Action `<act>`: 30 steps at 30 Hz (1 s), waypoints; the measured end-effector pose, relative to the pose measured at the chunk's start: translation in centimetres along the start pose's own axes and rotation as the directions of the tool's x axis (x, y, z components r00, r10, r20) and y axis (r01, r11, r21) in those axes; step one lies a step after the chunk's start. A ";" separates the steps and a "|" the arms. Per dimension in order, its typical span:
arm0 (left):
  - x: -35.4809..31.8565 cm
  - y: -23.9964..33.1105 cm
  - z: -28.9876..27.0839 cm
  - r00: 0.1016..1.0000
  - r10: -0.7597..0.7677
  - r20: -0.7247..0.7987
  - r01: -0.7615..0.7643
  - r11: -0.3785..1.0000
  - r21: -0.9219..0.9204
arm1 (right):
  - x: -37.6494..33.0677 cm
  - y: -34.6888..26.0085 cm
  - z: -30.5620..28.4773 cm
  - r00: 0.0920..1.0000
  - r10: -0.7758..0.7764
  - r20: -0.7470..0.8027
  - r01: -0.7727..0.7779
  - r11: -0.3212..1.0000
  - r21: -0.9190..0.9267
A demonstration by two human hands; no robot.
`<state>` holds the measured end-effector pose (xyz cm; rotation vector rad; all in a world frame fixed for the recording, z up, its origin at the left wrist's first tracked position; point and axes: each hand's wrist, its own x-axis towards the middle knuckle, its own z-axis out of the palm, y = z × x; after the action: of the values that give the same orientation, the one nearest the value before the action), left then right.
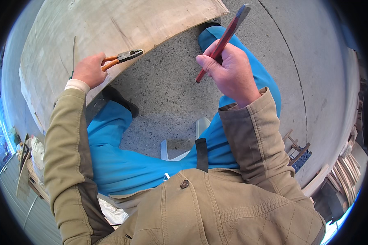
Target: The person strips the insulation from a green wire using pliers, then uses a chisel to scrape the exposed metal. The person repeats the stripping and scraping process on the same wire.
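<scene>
My left hand [90, 70] is closed round the orange handles of a pair of pliers [129, 55]. Their dark metal jaws point right, over the front edge of a large wooden board [81, 20]. In my right hand [234, 71] is a red flat chisel [230, 32], gripped near its lower end above my right leg. Its bare metal blade slants up and away to the right. A thin dark rod [74, 51] lies on the board just beyond my left hand, its near end partly hidden by that hand.
Grey concrete floor [163, 85] shows between my blue-trousered legs, with part of a white seat [202, 125] beneath me. Stacked wooden strips [342, 179] stand at the lower right, near a small wooden frame [297, 149]. Wood pieces and a white sack [37, 153] are at the lower left.
</scene>
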<state>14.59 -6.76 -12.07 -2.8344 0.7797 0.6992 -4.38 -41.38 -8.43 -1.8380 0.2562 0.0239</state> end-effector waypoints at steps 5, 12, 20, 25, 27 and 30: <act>-0.1 -0.2 0.7 0.992 0.042 -0.117 -0.035 0.998 0.057 | 0.1 0.0 0.2 1.000 -0.016 0.019 0.017 0.999 -0.036; -0.4 -0.6 2.3 0.949 0.124 -0.290 -0.070 0.979 0.191 | 0.1 0.0 0.7 1.000 -0.006 0.014 0.006 0.998 -0.063; -0.2 -1.0 2.7 0.931 0.163 -0.328 -0.113 0.979 0.167 | 0.3 -0.2 1.0 0.999 0.025 0.033 -0.022 0.998 -0.066; -0.4 -1.0 3.2 0.941 0.168 -0.295 -0.144 0.984 0.102 | 0.4 -0.1 1.3 0.999 0.007 0.032 -0.005 0.998 -0.061; -0.4 -1.2 3.4 0.937 0.180 -0.298 -0.160 0.983 0.091 | 0.4 0.0 1.3 0.999 0.026 0.039 -0.024 0.999 -0.046; -0.4 -1.7 3.6 0.924 0.216 -0.317 -0.202 0.976 0.075 | 0.4 0.2 1.2 0.999 0.008 0.051 -0.004 0.996 -0.086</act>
<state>13.74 -4.30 -15.10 -2.8926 1.1443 0.2316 -3.84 -40.38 -9.03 -1.9199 0.2279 0.0871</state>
